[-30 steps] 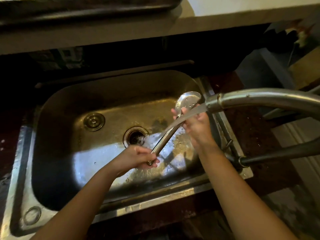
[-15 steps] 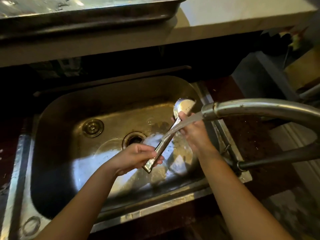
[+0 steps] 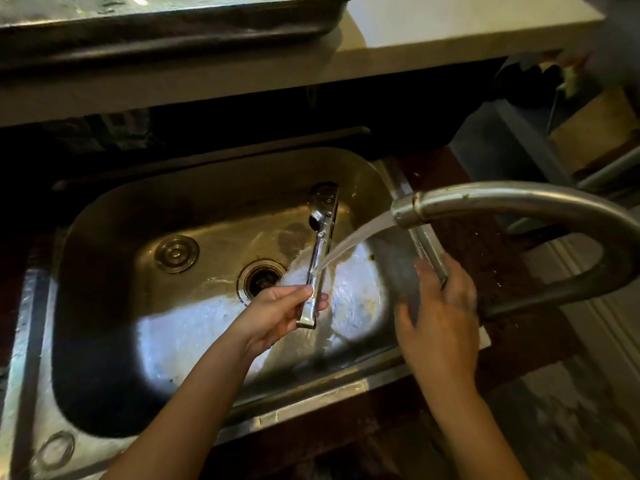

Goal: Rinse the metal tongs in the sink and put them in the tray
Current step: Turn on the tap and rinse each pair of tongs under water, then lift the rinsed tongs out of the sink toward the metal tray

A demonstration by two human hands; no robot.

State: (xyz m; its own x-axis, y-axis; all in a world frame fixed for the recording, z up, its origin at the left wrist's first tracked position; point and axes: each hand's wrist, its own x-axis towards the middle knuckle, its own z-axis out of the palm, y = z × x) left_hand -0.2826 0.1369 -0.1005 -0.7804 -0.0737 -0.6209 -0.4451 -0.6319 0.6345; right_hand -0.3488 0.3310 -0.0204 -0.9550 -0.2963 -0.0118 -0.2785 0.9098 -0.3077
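Observation:
My left hand [image 3: 282, 315] grips the hinge end of the metal tongs [image 3: 320, 251] over the steel sink [image 3: 221, 188]. The tongs point away from me, seen edge-on, and their tips reach toward the sink's far wall. Water from the curved faucet [image 3: 491, 202] strikes the tongs' middle. My right hand [image 3: 440, 306] hovers at the sink's right rim with its fingers spread and nothing in it. The metal tray [image 3: 173, 26] sits on the pale counter beyond the sink, at the top of the view.
The drain [image 3: 261, 280] lies in the sink floor just left of the tongs, with a round stopper [image 3: 176, 253] farther left. The faucet's arch spans the right side above a dark wet counter [image 3: 485, 258]. A pale countertop [image 3: 450, 26] overhangs the sink's far side.
My right hand let go of the tongs' tip end and drew back to the right rim. My left hand turned the tongs so they point straight away, edge-on under the stream.

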